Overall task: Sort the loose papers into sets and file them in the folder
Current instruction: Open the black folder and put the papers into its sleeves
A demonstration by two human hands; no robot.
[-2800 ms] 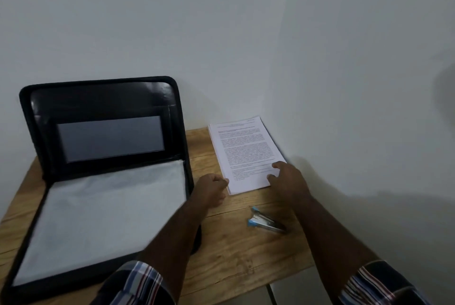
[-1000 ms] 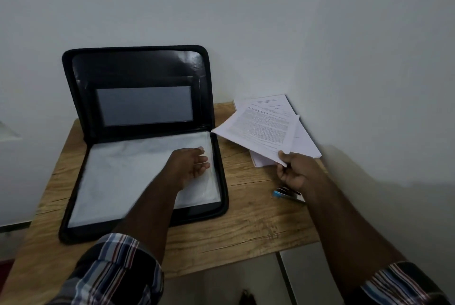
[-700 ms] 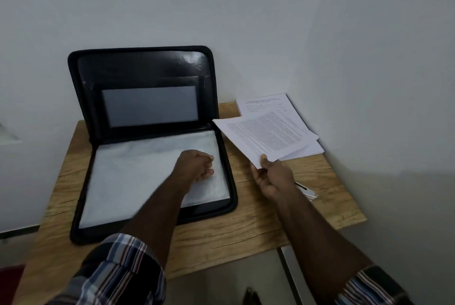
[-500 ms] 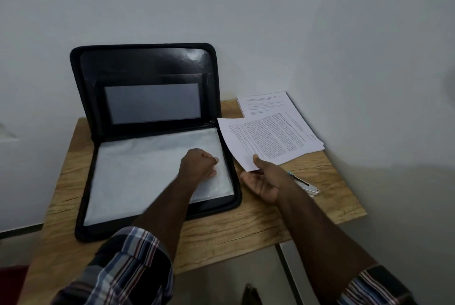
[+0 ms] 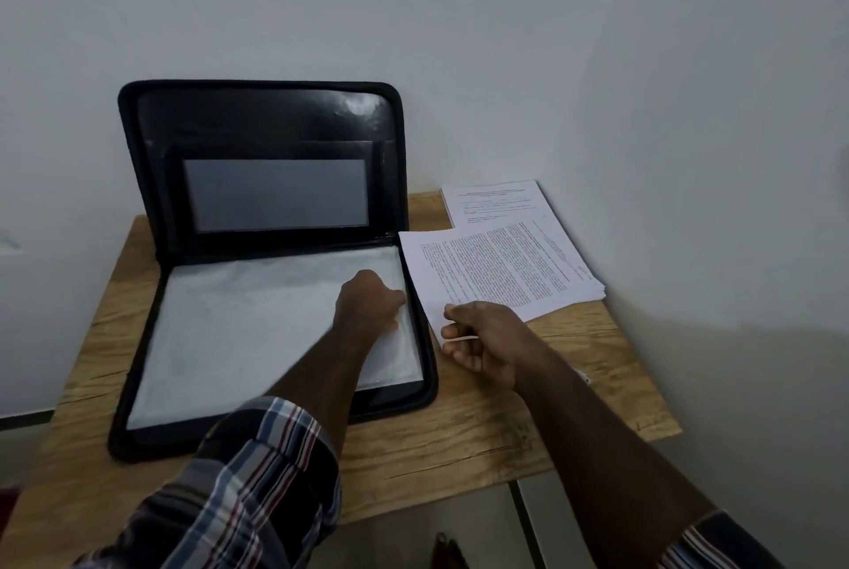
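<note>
A black zip folder (image 5: 151, 339) lies open on the wooden table, its lid leaning on the wall. A clear plastic sleeve (image 5: 239, 329) covers its lower half. My left hand (image 5: 367, 306) rests on the sleeve's right edge with curled fingers that seem to pinch it. My right hand (image 5: 482, 339) pinches the near corner of a printed set of papers (image 5: 496, 274), held low just right of the folder. Under that set, the stack of loose papers (image 5: 496, 201) lies by the right wall.
The table (image 5: 459, 444) stands in a corner, with walls behind and to the right. A sliver of a stapler (image 5: 584, 378) shows beside my right forearm. Bare wood lies in front of the folder.
My right hand lifted a set of papers off the stack and carried it left and down toward the folder. My left hand moved from the stack onto the sleeve's right edge.
</note>
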